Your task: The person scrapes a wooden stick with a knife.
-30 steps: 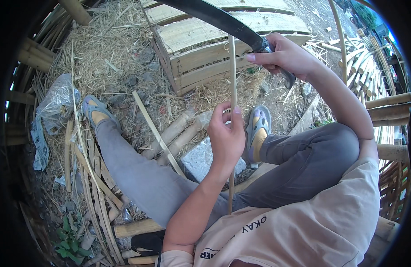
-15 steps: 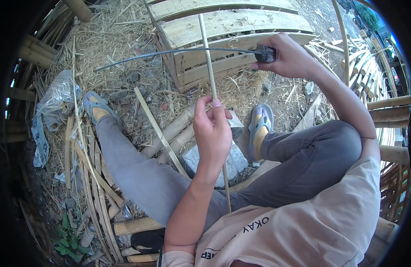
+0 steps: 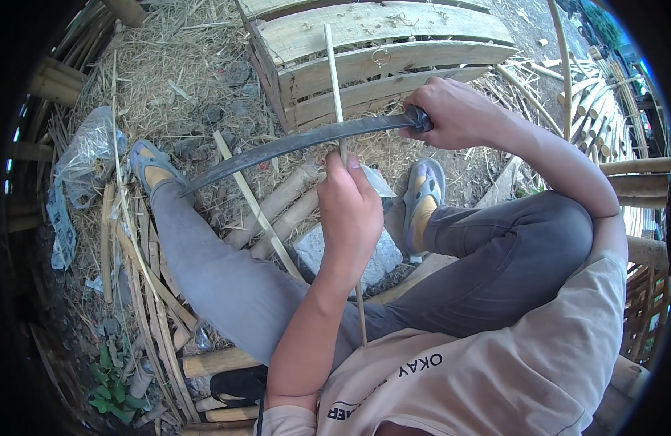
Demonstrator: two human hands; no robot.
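Note:
In the middle of the head view my left hand (image 3: 350, 211) is closed around a long, thin bamboo strip (image 3: 332, 69). The strip points away from me, its near end by my shirt. My right hand (image 3: 462, 115), farther off to the right, grips the dark handle of a machete (image 3: 277, 147). Its long, curved grey blade reaches left, its flat side showing, and crosses the strip just beyond my left fingers. Whether the edge touches the strip I cannot tell. The blade's tip appears over my left shin.
A slatted wooden crate (image 3: 393, 62) stands ahead. Between my feet lie a pale stone block (image 3: 383, 258), bamboo poles (image 3: 281, 203) and another strip (image 3: 255, 207). Clear plastic (image 3: 92, 160) and long bamboo strips lie at left. Cut bamboo (image 3: 604, 109) is piled at far right.
My right hand has come nearer and slightly left, and the machete has turned from edge-on to show its flat side. The blade now crosses the strip lower, close to my left fingers.

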